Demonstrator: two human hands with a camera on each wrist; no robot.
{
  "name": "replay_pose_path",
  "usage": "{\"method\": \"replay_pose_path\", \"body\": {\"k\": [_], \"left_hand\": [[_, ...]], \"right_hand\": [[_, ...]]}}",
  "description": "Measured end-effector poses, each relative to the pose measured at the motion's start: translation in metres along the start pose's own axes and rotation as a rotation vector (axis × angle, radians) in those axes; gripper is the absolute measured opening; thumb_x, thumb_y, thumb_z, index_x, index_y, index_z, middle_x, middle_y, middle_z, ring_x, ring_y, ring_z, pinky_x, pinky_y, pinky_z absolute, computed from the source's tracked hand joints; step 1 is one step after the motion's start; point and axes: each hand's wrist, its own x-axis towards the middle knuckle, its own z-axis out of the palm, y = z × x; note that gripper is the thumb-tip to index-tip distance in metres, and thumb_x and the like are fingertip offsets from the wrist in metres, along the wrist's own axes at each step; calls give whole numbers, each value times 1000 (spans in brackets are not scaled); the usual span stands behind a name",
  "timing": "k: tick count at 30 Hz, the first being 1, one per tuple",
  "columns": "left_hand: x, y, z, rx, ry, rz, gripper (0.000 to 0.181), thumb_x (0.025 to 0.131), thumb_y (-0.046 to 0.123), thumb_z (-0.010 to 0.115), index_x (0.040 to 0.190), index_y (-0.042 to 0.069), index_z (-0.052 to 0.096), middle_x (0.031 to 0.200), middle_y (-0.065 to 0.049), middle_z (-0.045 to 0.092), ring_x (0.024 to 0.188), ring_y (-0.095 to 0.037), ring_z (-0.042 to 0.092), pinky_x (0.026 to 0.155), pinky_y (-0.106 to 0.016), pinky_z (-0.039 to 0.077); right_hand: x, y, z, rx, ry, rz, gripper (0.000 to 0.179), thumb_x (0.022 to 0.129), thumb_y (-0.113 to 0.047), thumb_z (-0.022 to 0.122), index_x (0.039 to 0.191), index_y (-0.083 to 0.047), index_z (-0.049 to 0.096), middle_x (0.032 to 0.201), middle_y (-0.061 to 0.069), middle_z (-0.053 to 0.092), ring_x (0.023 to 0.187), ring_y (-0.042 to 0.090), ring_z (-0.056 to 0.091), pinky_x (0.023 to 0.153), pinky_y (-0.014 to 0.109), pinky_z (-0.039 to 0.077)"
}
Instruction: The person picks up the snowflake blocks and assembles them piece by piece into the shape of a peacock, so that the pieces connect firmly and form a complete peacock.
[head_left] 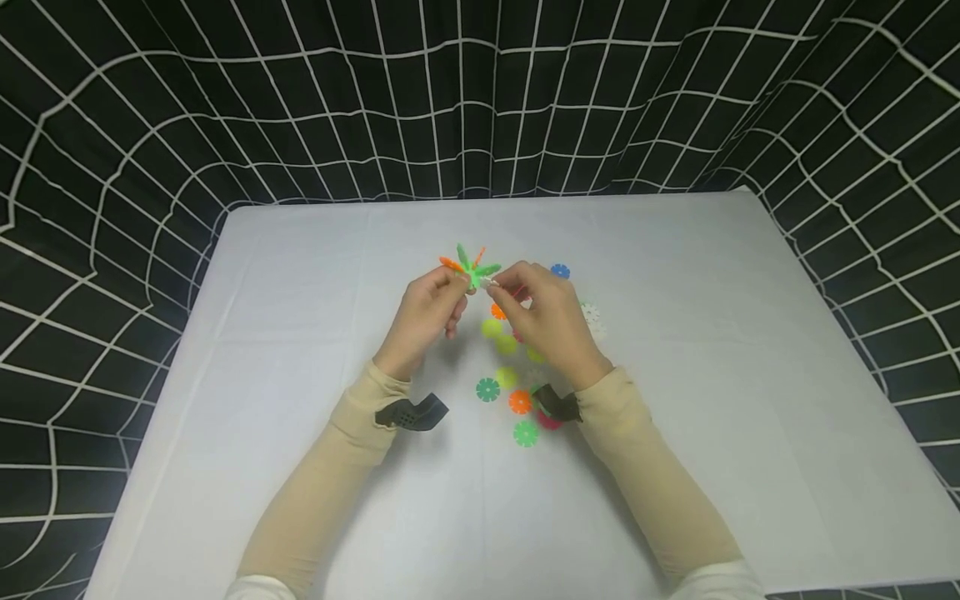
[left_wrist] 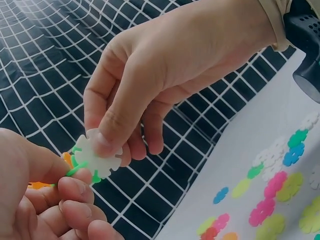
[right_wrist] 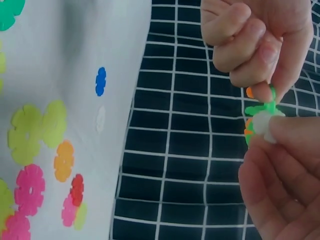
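My left hand (head_left: 427,311) pinches a green notched plastic disc (head_left: 475,274) between thumb and fingers. Other green and orange discs stand out from it like petals, forming a small cluster above the table. From the right side, my right hand (head_left: 546,312) pinches a white notched disc (left_wrist: 96,152) by thumb and forefinger. In the left wrist view this white disc overlaps the green one at its edge. The right wrist view shows both hands' fingertips close together around the cluster, and the orange pieces (right_wrist: 248,125) partly hidden behind it.
Loose notched discs lie on the white table (head_left: 337,517) beneath and beside the right hand. Among them are a teal disc (head_left: 487,389), an orange disc (head_left: 521,402), a light green disc (head_left: 526,433) and a blue disc (head_left: 560,271). A black gridded curtain (head_left: 480,100) surrounds the table.
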Motion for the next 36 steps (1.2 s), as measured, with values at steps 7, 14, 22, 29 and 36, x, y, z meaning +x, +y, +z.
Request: {"method": "replay_pose_path", "body": {"k": [7,14,22,29,36], "left_hand": [[0,-1,1,34,-17,26,23,103,24,52,94,7,62,64,2,48,55,-11,43,51,-22,41],[-2,1,1,16,-49,30,22,104,23,50,92,7,60,65,1,47,56,-12,43,51,-23,41],[-1,5,-2,-17,-66,10,23,105,27,52,100,6,61,67,2,47,57,-12,43,51,-23,43],[1,3,-7,-40,-22,13,29,105,28,53,106,0,61,66,3,46,56,-10,42,50,-21,42],[1,3,-8,12,-60,17,25,105,27,54,102,4,62,66,3,47,55,-10,43,51,-22,43]], "right_hand": [[0,1,3,-35,42,-57,9,92,-8,74,91,-3,67,81,8,72,76,22,64,70,42,57],[-1,-1,6,-47,77,-85,7,92,-7,73,92,-3,68,82,8,73,77,22,65,70,40,57],[1,0,3,-19,18,-18,12,95,-11,71,104,-4,67,90,8,71,82,21,65,75,36,57],[1,16,5,-160,-470,287,30,97,-19,68,124,-6,68,99,7,72,87,22,66,83,39,57],[-11,36,23,-330,-761,360,40,94,-24,67,132,-13,66,125,5,63,113,24,59,101,44,52]]}}
